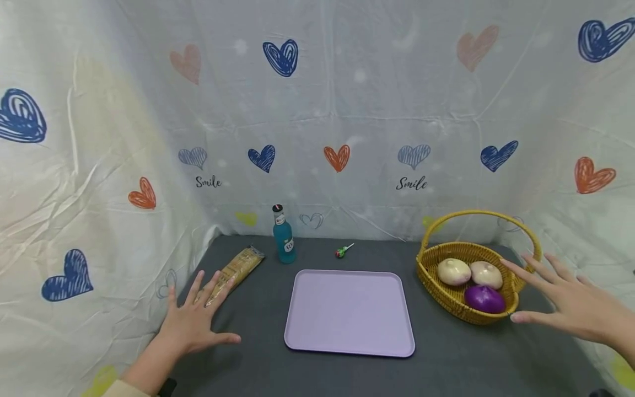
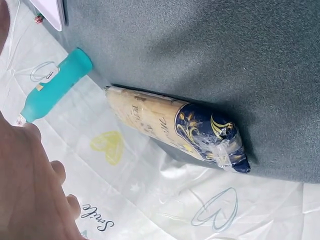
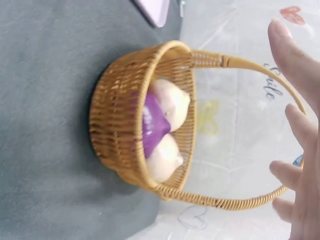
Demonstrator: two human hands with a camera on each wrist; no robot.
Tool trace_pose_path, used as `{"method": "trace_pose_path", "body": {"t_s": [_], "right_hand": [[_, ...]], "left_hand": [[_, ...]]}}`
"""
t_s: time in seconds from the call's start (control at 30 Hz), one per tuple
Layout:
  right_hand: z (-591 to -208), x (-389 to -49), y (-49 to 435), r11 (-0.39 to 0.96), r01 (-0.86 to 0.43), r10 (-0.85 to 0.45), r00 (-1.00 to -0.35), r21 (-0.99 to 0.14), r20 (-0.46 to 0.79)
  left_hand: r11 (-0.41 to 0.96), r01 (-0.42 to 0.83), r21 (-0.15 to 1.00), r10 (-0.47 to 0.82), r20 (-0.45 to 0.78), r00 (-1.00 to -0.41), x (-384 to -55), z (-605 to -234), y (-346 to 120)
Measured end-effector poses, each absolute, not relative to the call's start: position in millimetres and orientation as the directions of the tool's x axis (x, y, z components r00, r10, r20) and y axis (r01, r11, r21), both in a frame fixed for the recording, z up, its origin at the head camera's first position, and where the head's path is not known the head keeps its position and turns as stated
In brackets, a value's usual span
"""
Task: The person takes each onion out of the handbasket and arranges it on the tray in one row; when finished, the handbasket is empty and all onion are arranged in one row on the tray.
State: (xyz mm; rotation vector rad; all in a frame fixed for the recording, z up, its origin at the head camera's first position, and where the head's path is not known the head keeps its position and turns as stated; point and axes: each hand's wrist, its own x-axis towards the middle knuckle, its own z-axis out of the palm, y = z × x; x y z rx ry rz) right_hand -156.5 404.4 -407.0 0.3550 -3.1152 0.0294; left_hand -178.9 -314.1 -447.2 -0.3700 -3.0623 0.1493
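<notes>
My left hand (image 1: 190, 325), fingers spread and holding nothing, is over the table's left side. Just beyond it lies a long clear pack of pale dried noodles (image 1: 243, 267); the left wrist view shows its dark blue printed end (image 2: 215, 132). On the right, my right hand (image 1: 570, 300) is spread beside a yellow wicker basket (image 1: 446, 300) with a tall handle, gripping nothing. Inside the basket sit two whitish onions (image 1: 453, 272) and a purple onion (image 1: 485, 299). The right wrist view shows the fingers near the basket handle (image 3: 235, 204), without clear contact.
A pale purple rectangular tray (image 1: 349, 311) lies mid-table. Behind it are a blue bottle (image 1: 284, 240) with a black cap, standing upright, and a small green-and-red lollipop (image 1: 340, 252). White cloth (image 1: 367, 187) printed with hearts hangs around the dark grey table (image 1: 258, 364).
</notes>
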Motion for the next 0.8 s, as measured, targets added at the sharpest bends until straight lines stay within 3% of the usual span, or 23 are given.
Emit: {"method": "trace_pose_path", "body": {"t_s": [0.33,0.63,0.8], "right_hand": [[-398.8,-173.7,402.1,0.895,-0.332,-0.346,-0.938,-0.296,0.006],[-396.0,-186.3,399.1,0.827,-0.37,-0.403,-0.915,-0.423,0.012],[-398.0,-197.7,401.0,0.807,-0.352,-0.425,-0.904,-0.475,-0.051]], "left_hand": [[0.969,0.242,-0.04,0.244,0.038,-0.969,-180.2,-462.5,-304.8],[0.963,0.267,0.037,0.268,-0.029,-0.963,-191.6,-481.1,-281.4],[0.947,0.302,0.113,0.309,-0.054,-0.949,-200.8,-487.7,-265.0]]}}
